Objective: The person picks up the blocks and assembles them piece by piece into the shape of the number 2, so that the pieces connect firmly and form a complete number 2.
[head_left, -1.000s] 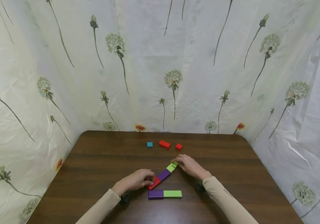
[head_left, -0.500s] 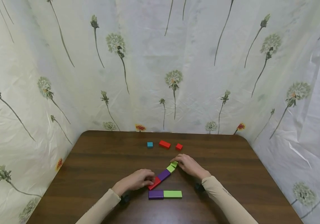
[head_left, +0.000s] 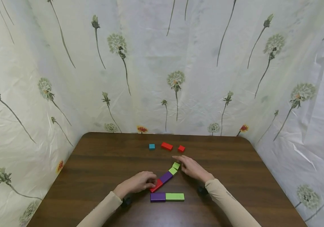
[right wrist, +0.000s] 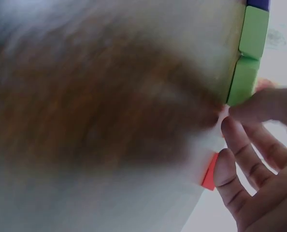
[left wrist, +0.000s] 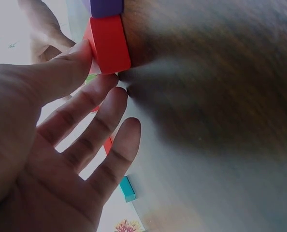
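Note:
A slanting row on the table joins a red block (head_left: 156,186), a purple block (head_left: 166,177) and two small green blocks (head_left: 173,171), the far one turned slightly. At the near end my left hand (head_left: 137,183) pinches the red block (left wrist: 110,46) between thumb and index finger; the other fingers spread beside it. My right hand (head_left: 191,167) is just right of the far green block (head_left: 176,165), index finger stretched out above the table beyond it. In the right wrist view the thumb is close to that green block (right wrist: 244,79); whether it touches, I cannot tell.
Nearer me, a purple block (head_left: 157,197) and a long green block (head_left: 174,197) lie end to end. Toward the far edge lie a blue block (head_left: 151,147), a longer red block (head_left: 167,146) and a small red block (head_left: 181,148). A flowered curtain (head_left: 144,110) surrounds the wooden table (head_left: 108,151).
The right hand has let go of the far green block and its index finger has straightened away from it. My left hand stays on the red block.

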The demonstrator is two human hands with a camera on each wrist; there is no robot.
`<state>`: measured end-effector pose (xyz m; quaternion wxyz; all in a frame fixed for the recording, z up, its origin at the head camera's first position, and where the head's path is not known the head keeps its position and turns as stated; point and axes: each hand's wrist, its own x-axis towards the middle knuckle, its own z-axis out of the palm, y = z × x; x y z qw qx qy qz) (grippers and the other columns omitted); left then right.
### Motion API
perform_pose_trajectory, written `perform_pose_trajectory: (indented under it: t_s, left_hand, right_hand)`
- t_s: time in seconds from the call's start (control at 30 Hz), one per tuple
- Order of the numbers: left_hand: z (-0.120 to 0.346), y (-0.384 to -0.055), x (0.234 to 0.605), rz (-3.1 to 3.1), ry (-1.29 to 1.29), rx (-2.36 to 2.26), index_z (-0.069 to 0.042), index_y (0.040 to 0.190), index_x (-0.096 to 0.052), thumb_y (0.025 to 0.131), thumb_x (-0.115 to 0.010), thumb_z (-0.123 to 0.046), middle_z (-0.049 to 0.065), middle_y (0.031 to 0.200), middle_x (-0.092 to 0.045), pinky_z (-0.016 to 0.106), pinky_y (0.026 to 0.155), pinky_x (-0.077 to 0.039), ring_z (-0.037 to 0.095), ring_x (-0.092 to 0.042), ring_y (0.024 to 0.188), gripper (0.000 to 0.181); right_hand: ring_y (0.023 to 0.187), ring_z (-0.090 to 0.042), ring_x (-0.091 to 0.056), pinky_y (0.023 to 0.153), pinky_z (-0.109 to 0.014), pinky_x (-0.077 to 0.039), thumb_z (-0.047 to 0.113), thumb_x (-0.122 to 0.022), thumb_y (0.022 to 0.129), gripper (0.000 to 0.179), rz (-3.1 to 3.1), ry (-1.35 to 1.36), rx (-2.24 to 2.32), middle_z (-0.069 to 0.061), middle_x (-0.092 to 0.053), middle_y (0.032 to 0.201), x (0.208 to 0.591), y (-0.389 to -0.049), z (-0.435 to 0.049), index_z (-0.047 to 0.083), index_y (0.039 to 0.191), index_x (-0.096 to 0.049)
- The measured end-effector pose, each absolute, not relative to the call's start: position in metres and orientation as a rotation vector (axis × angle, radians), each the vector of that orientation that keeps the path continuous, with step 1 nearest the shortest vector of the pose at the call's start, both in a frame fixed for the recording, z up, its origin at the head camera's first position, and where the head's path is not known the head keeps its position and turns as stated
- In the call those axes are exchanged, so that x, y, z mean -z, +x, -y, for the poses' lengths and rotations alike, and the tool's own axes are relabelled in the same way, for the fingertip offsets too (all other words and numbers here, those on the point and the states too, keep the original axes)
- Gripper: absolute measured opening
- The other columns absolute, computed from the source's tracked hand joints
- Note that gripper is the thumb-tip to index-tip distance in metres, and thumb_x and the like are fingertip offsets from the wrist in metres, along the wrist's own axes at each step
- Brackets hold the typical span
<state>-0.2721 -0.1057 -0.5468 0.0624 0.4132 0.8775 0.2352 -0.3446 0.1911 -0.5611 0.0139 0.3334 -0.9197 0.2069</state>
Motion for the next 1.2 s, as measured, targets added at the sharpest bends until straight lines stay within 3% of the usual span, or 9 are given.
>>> perform_pose_trajectory:
  t_s: [0.13, 0.67, 1.2]
  left_hand:
    - [0.106, -0.272, 0.545, -2.651, 1.265, -0.72, -0.017, 0.085, -0.058, 0.092, -0.066, -0.016, -0.009, 0.081, -0.054, 0.017, 0.069, -0.042, 0.001, -0.046, 0.074, 0.01]
    - [0.106, -0.272, 0.547, -2.651, 1.238, -0.715, -0.018, 0.086, -0.06, 0.092, -0.066, -0.017, -0.011, 0.083, -0.055, 0.016, 0.07, -0.042, 0.001, -0.047, 0.076, 0.008]
    - [0.106, -0.272, 0.547, -2.646, 1.252, -0.719, -0.018, 0.086, -0.059, 0.092, -0.066, -0.017, -0.011, 0.083, -0.055, 0.017, 0.07, -0.042, 0.001, -0.047, 0.076, 0.009]
  right_hand:
    - [0.091, -0.01, -0.055, 0.075, -0.03, -0.047, 0.003, -0.059, 0.081, 0.066, 2.945, 0.986, -0.656, -0.002, -0.059, 0.121, 0.558, -0.344, -0.192, 0.017, 0.144, -0.044]
    - [0.092, -0.009, -0.057, 0.077, -0.031, -0.049, 0.006, -0.063, 0.082, 0.062, 2.966, 0.938, -0.716, 0.001, -0.06, 0.114, 0.558, -0.346, -0.2, 0.016, 0.142, -0.047]
    - [0.089, -0.012, -0.059, 0.076, -0.034, -0.051, 0.008, -0.065, 0.083, 0.056, 2.913, 0.845, -0.723, -0.005, -0.063, 0.113, 0.549, -0.349, -0.206, 0.014, 0.137, -0.052]
